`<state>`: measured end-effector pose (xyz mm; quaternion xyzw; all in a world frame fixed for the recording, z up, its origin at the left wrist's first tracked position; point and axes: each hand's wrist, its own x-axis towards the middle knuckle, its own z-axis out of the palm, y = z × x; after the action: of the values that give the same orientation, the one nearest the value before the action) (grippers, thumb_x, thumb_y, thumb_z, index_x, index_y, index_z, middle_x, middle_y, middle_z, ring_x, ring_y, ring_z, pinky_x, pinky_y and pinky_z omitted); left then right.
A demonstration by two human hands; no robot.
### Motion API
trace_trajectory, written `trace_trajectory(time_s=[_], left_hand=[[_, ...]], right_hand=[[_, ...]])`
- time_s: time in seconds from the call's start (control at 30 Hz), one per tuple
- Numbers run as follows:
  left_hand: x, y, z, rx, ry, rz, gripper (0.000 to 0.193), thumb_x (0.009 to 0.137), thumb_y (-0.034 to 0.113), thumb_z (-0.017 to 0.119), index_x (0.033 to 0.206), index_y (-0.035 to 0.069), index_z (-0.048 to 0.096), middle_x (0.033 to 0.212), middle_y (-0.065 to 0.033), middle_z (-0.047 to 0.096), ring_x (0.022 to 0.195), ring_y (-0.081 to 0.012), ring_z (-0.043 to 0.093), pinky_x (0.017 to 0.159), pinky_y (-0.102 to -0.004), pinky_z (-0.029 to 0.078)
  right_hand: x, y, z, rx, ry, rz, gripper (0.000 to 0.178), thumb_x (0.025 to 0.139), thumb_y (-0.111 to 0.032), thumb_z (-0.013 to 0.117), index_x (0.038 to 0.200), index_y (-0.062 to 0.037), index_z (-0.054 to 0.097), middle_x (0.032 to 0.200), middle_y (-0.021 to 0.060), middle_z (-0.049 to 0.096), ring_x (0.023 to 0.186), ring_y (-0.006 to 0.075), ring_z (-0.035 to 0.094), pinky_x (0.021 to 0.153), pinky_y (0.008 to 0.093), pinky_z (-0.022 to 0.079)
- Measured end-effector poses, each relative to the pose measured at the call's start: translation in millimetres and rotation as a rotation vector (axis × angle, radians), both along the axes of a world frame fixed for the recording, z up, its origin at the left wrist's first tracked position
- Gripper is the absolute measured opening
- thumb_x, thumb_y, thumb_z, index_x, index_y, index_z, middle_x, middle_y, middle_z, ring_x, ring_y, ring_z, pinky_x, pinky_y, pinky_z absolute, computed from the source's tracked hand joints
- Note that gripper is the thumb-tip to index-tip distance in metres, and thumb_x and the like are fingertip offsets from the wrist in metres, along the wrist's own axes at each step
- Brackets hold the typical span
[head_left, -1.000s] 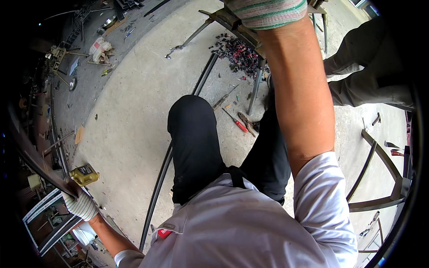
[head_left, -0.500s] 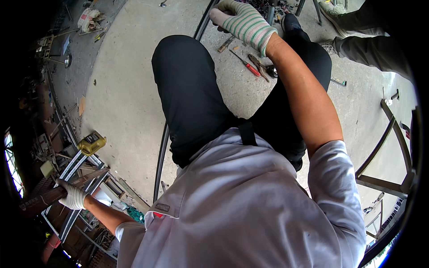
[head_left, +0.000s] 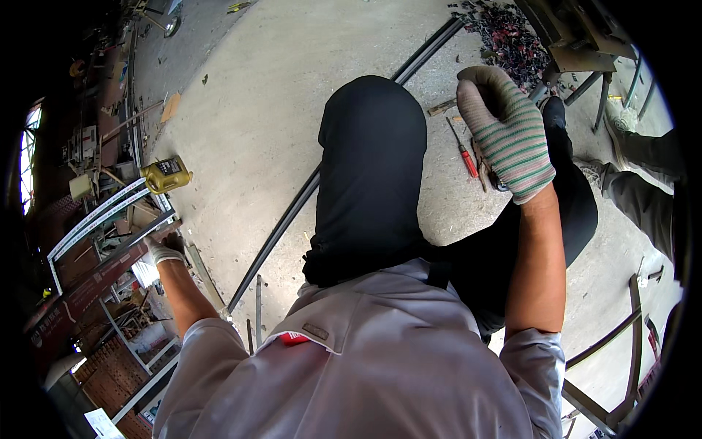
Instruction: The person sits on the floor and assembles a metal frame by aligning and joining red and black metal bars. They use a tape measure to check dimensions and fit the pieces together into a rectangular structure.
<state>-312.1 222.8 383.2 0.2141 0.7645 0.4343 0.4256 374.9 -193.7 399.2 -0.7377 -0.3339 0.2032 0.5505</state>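
My right hand (head_left: 510, 132), in a white glove with green stripes, hangs over the floor by my right knee. Its thumb and fingers curl together into a ring, and whatever lies between the tips, if anything, is hidden. Below it on the floor are a red-handled screwdriver (head_left: 468, 161) and pliers (head_left: 480, 167), partly covered by the hand. Out to the left, my gloved left hand (head_left: 162, 251) closes on the end of a long dark red carton (head_left: 95, 285); its fingertips are mostly hidden. A gold-coloured jug (head_left: 166, 174) stands just beyond that end.
Long dark metal bars (head_left: 281, 212) run across the floor under my left leg. Scraps (head_left: 504, 36) lie heaped by a metal stand (head_left: 585, 58). Another person's legs (head_left: 643, 197) are at right, above a metal frame (head_left: 632, 344). Silver-white frame strips (head_left: 95, 219) lie at left.
The view has turned left. My right hand has come down nearer my right knee, still curled. My left hand now sits at the carton's end near the jug, and the carton lies at another slant.
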Motion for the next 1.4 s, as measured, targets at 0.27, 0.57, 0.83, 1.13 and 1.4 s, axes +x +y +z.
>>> trace_trajectory(time_s=[0.27,0.57,0.83,1.13,1.4], left_hand=[[241.1,-103.9,-174.5,-0.351,0.468,-0.720,0.045,0.095,0.044,0.074,0.117,0.006,0.069,0.094,-0.0074,0.075,0.087,-0.0227,0.071,0.074,-0.0424,0.056],[304.4,-103.6,-365.5,-0.504,0.042,-1.174,0.074,0.085,0.059,0.074,0.131,0.002,0.064,0.123,-0.0233,0.069,0.119,-0.0356,0.066,0.103,-0.0434,0.051],[417.9,-128.6,-327.7,-0.417,1.093,-1.642,0.083,0.082,0.064,0.075,0.135,0.003,0.060,0.129,-0.0236,0.065,0.123,-0.0384,0.063,0.105,-0.0457,0.050],[446.9,-126.3,-335.1,-0.541,1.162,-1.670,0.096,0.076,0.069,0.077,0.143,0.006,0.052,0.142,-0.0234,0.057,0.129,-0.0424,0.059,0.106,-0.0497,0.050],[433.2,-128.1,-346.2,-0.271,1.052,-1.699,0.071,0.083,0.053,0.076,0.137,0.011,0.059,0.139,-0.0217,0.059,0.128,-0.0399,0.060,0.105,-0.0494,0.051]], right_hand=[[7.5,-0.6,0.3,-0.252,-0.277,0.031,0.023,0.097,-0.015,0.072,0.115,-0.0006,0.069,0.093,0.0138,0.075,0.085,0.0215,0.075,0.078,0.0320,0.058],[14.6,17.5,1.3,-0.346,-0.355,0.216,0.030,0.092,-0.017,0.076,0.117,-0.0038,0.067,0.095,0.0157,0.071,0.087,0.0333,0.071,0.077,0.0402,0.057],[13.1,22.6,-15.6,-0.481,-0.296,0.278,0.033,0.089,-0.014,0.075,0.119,-0.0043,0.065,0.094,0.0144,0.070,0.089,0.0345,0.069,0.079,0.0428,0.055],[12.9,35.1,-33.4,-0.534,-0.318,0.356,0.037,0.089,-0.018,0.074,0.121,-0.0027,0.065,0.094,0.0175,0.068,0.084,0.0378,0.067,0.074,0.0457,0.054],[9.2,41.5,-47.9,-0.534,-0.369,0.360,0.033,0.093,-0.023,0.070,0.118,-0.0021,0.065,0.086,0.0169,0.066,0.075,0.0361,0.067,0.067,0.0461,0.053]])
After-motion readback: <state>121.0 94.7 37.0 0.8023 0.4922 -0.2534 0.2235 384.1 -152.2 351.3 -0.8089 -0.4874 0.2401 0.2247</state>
